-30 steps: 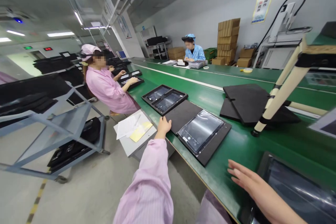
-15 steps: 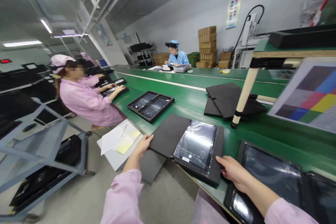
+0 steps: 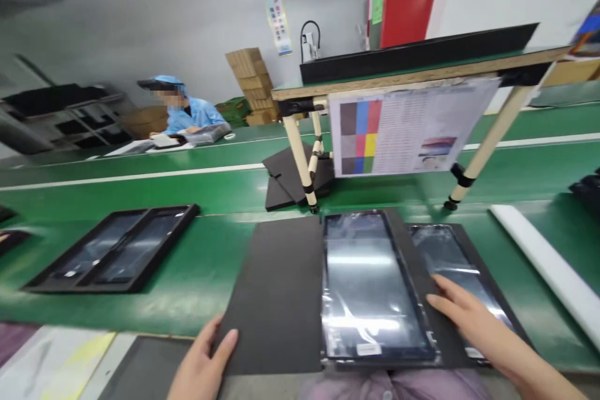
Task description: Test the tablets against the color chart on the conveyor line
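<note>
A black foam tray (image 3: 276, 300) spans the space between my hands at the table's front edge. On its right half lies a tablet-like screen panel (image 3: 375, 287) under shiny clear film, with a small white label at its near end. My left hand (image 3: 201, 356) grips the tray's left edge, thumb on top. With thumb and fingers, my right hand (image 3: 469, 319) holds the tray's right edge. Close beside that hand, partly covered by it, is another screen panel (image 3: 445, 250) in black foam.
Another black tray (image 3: 140, 281) with two panels lies left on the green table (image 3: 220, 231). Dark foam sheets (image 3: 285, 178) lie behind, by a raised shelf (image 3: 422, 69) on pale legs. A white strip (image 3: 544, 262) is at right. A person in blue (image 3: 197, 112) sits across.
The view has swung right. Both hands have carried the foam tray with its panel rightward, from partly over the table's edge to beside the other panel at right.
</note>
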